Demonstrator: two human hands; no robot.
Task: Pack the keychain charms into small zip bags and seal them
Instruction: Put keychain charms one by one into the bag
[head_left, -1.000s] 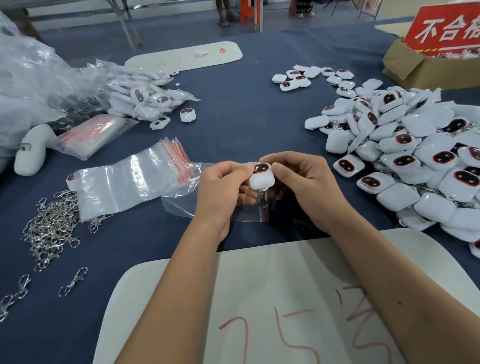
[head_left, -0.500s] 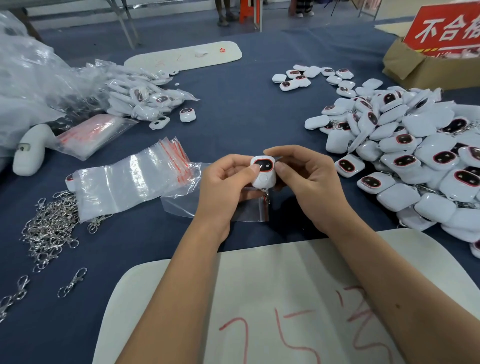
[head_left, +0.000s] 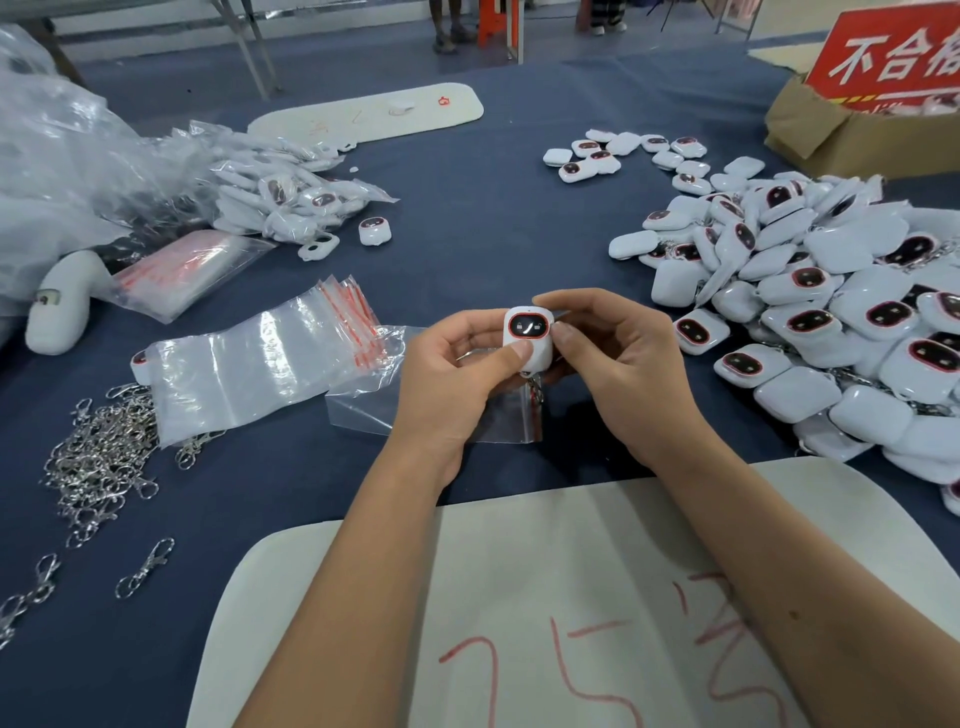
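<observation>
A white keychain charm (head_left: 529, 332) with a black, red-rimmed face is held upright between both hands at the table's middle. My left hand (head_left: 452, 374) grips its lower left with the thumb on the front. My right hand (head_left: 613, 364) pinches its top and right side. A metal clasp dangles under the charm. A small clear zip bag (head_left: 363, 405) lies flat on the blue cloth beneath my hands. A stack of empty zip bags (head_left: 260, 358) with red seal lines lies to the left.
A large heap of loose charms (head_left: 831, 312) fills the right. Bagged charms (head_left: 291, 192) and big plastic bags (head_left: 62, 156) sit far left. Loose metal clasps (head_left: 98, 462) lie near left. A white board with red writing (head_left: 571, 613) lies under my forearms. A cardboard box (head_left: 841, 130) stands far right.
The charm has been turned and lifted slightly, so its black face now points toward me. Both hands shifted their grip around it.
</observation>
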